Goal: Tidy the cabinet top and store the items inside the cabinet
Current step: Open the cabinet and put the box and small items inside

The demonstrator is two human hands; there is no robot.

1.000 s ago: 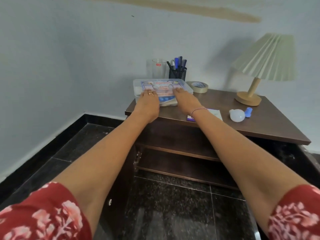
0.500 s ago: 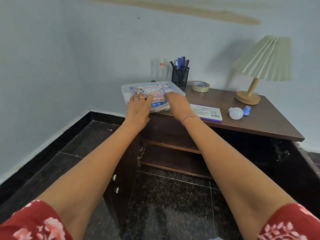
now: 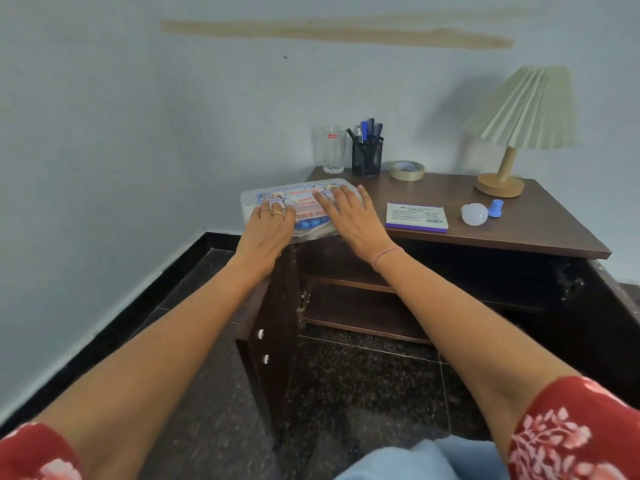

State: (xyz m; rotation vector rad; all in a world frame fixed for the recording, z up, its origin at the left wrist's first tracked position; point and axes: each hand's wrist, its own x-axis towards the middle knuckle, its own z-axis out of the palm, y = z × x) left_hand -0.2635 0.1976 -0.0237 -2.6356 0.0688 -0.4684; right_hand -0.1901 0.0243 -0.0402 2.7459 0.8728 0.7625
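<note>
The left hand [image 3: 268, 230] lies palm down with its fingers straight and close together, and one finger wears a ring. The right hand [image 3: 349, 220] lies palm down with its fingers straight and spread. Neither hand visibly curls round anything.

Both hands rest on the lid of the clear flat plastic box with a printed colour label [image 3: 304, 202]. The box sits at the front left corner of the dark brown wooden cabinet top [image 3: 502, 237] and overhangs its edge.

- **Just to the right:** a white flat carton with a purple edge [image 3: 416, 217], then a white round bulb [image 3: 473, 214] beside a small blue cap [image 3: 496, 207].
- **Along the wall:** a clear drinking glass [image 3: 333, 150], a black mesh pen holder [image 3: 367, 155], a beige tape roll [image 3: 407, 170] and a cream pleated-shade lamp [image 3: 519, 126].
- **Below:** the left cabinet door [image 3: 273, 323] stands open and exposes an inner shelf [image 3: 346, 306].
</note>
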